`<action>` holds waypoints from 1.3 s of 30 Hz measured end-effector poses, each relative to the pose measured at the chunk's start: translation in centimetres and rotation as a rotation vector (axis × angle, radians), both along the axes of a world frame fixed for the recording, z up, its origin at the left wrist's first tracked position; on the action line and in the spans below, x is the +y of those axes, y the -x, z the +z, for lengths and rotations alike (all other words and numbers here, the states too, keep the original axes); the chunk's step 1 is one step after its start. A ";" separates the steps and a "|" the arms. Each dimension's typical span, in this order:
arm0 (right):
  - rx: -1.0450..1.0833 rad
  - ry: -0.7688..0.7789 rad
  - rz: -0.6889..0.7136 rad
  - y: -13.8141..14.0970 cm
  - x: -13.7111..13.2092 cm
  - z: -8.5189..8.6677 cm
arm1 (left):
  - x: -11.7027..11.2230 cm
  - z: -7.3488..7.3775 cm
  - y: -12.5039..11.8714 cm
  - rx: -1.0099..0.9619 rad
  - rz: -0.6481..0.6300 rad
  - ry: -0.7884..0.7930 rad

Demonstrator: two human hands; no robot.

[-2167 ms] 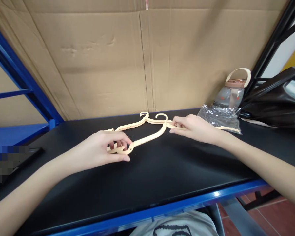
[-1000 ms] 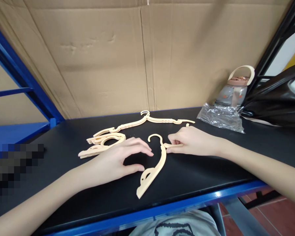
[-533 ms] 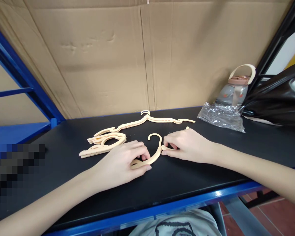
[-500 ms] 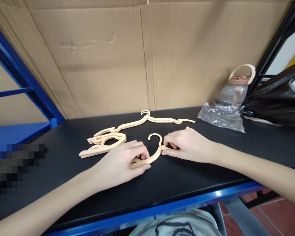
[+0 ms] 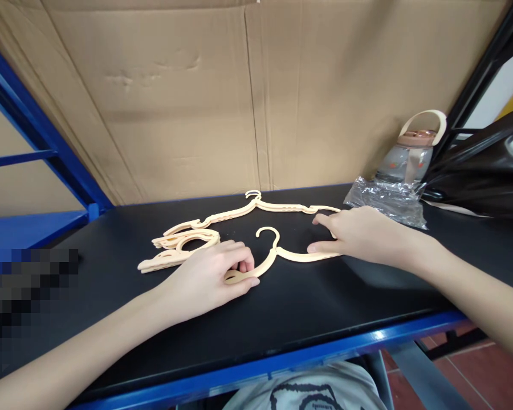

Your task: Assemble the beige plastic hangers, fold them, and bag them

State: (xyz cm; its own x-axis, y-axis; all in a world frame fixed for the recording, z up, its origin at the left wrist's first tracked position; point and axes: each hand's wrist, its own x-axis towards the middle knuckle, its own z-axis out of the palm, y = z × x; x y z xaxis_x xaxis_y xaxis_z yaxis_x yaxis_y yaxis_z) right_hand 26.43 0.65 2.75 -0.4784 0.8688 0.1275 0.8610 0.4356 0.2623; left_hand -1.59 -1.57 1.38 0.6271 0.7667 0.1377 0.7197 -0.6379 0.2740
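Observation:
A cream folding clothes hanger (image 5: pixel 301 256) lies on the black tabletop in front of me, its hook pointing away. My left hand (image 5: pixel 224 267) is closed around its left arm, thumb on the near side. Along the right arm is my right hand (image 5: pixel 359 236), thumb against the hanger and index finger stretched out above. A small cream piece shows between that thumb and finger; the arm's outer end is hidden under the palm. Beyond, opened-out cream hangers (image 5: pixel 231 216) lie stacked together. Folded cream hangers (image 5: pixel 165 263) lie beside my left hand.
A clear bottle (image 5: pixel 404 162) with a brown lid and cream handle stands at the back right. Crumpled clear plastic (image 5: pixel 385 199) lies before it, with a black bag (image 5: pixel 483 171) alongside. Cardboard (image 5: pixel 162 102) walls the back; a blue rail (image 5: pixel 282 361) edges the table's front.
My right hand has moved outward to the right, away from the hook. The hanger's right arm now shows extended. My left hand keeps its hold, barely shifted.

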 end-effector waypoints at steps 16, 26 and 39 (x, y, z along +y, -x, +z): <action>-0.049 -0.171 -0.148 0.9 -0.2 -0.1 | -0.1 0.3 0.0 0.048 -0.119 -0.008; 0.206 0.097 0.281 0.8 -0.3 1.2 | -0.2 0.3 0.0 0.115 -0.138 -0.066; 0.313 0.442 0.416 0.7 0.0 1.1 | -0.2 0.3 0.0 0.140 -0.162 -0.113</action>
